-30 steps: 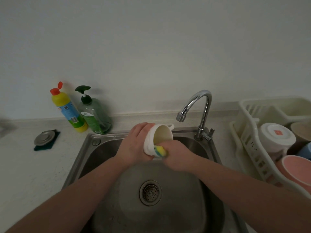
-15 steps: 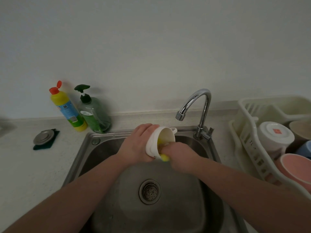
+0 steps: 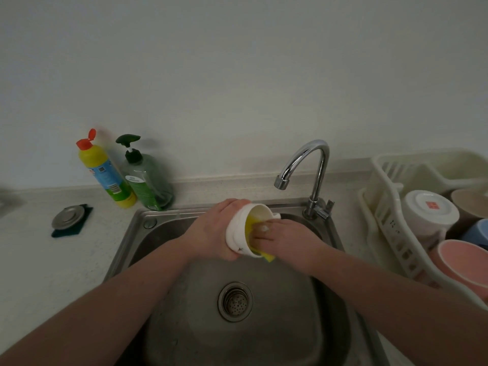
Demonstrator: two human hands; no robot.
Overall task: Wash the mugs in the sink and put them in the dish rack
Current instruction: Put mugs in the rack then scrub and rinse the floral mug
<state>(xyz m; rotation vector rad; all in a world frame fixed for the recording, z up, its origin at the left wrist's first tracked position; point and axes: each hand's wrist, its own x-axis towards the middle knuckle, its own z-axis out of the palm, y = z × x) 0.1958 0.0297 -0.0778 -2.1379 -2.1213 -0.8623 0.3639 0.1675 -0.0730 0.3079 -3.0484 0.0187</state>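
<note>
Over the steel sink (image 3: 132, 233) my left hand (image 3: 214, 228) grips a white mug (image 3: 239, 233), tilted with its mouth toward the right. My right hand (image 3: 285, 236) holds a yellow sponge (image 3: 250, 228) and pushes it into the mug's mouth; the sponge's lower corner sticks out under the rim. At the right stands a white dish rack (image 3: 388, 215) with several mugs in it: a white one upside down (image 3: 425, 210), a pink one (image 3: 464, 262), a blue one and a beige one.
The chrome tap (image 3: 314, 165) arches over the sink's back right; no water runs from it. A yellow bottle (image 3: 105, 170) and a green pump bottle (image 3: 146, 178) stand at the back left. A metal sink plug (image 3: 68, 216) lies on a dark pad on the left counter. The drain (image 3: 235, 301) sits mid-basin.
My right hand has pushed the sponge from the mug's lower rim deeper into its mouth. The mug has stayed in my left hand at nearly the same spot.
</note>
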